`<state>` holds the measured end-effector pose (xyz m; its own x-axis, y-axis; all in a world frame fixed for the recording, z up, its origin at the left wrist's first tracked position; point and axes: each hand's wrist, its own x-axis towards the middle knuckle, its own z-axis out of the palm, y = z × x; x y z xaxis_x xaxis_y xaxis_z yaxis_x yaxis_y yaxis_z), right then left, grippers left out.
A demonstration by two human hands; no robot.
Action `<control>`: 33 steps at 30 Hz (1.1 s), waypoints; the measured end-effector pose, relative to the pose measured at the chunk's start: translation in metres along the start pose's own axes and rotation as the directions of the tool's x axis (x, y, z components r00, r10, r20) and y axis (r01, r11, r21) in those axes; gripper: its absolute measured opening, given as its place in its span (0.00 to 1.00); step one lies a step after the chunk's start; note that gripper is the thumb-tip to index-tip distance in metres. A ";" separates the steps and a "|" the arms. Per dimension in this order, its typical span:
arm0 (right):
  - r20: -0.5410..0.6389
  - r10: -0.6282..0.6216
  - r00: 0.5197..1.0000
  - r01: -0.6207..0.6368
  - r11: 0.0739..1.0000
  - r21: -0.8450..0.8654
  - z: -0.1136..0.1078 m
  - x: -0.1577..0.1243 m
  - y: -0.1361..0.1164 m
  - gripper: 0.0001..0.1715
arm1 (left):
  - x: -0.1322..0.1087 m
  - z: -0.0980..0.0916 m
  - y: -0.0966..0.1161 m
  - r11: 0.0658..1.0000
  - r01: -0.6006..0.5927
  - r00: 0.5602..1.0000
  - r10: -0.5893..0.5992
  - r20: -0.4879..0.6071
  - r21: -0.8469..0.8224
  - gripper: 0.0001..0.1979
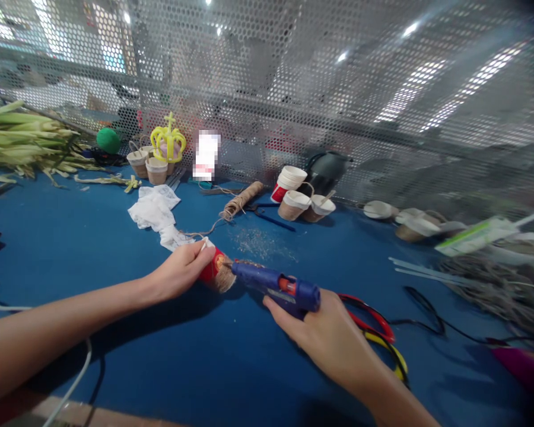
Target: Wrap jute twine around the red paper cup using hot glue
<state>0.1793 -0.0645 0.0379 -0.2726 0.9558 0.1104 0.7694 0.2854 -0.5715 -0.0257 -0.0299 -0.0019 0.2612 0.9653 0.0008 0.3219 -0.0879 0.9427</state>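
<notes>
My left hand (184, 268) grips a red paper cup (210, 268) by its white rim, tilted so its base points to the right. Tan twine (225, 280) is wound around the base end. A strand of it seems to trail back to a twine roll (244, 198) lying farther off. In my right hand (323, 335) is a blue hot glue gun (276, 281), its nozzle at the twine-covered end of the cup; whether it touches I cannot tell. Crumpled white lace cloth (153, 207) lies just beyond my left hand.
Pliers (271, 219) with blue handles lie behind the glue gun. Twine-wrapped cups (293, 204) stand at the back, near a yellow crown (169, 142) and a green ball (108, 140). Red and yellow handles (396, 356) lie beside my right wrist. Corn husks (22, 139) fill the far left.
</notes>
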 end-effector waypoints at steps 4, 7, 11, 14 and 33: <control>0.005 -0.011 1.000 0.011 1.000 0.006 -0.001 0.001 0.001 0.09 | 0.000 0.000 0.001 1.000 0.003 1.000 -0.003 0.010 -0.011 0.17; 0.003 -0.005 1.000 0.005 1.000 -0.025 -0.001 0.001 0.002 0.10 | 0.000 0.001 0.001 1.000 -0.005 1.000 0.005 0.014 -0.021 0.17; -0.001 -0.015 1.000 0.015 1.000 -0.027 0.000 0.001 0.001 0.09 | 0.000 0.000 -0.001 1.000 0.002 1.000 -0.002 0.005 0.001 0.18; -0.017 -0.031 0.999 0.030 0.999 -0.019 0.000 0.000 0.000 0.07 | 0.000 -0.001 -0.002 1.000 -0.004 1.000 0.004 0.002 0.024 0.18; 0.015 -0.048 0.999 0.048 0.999 0.003 0.000 0.001 0.000 0.06 | -0.001 0.000 0.001 0.999 -0.015 0.999 0.016 0.031 -0.030 0.17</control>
<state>0.1794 -0.0632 0.0378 -0.3175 0.9399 0.1256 0.7537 0.3305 -0.5681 -0.0255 -0.0315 -0.0008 0.2944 0.9557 0.0056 0.2907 -0.0951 0.9521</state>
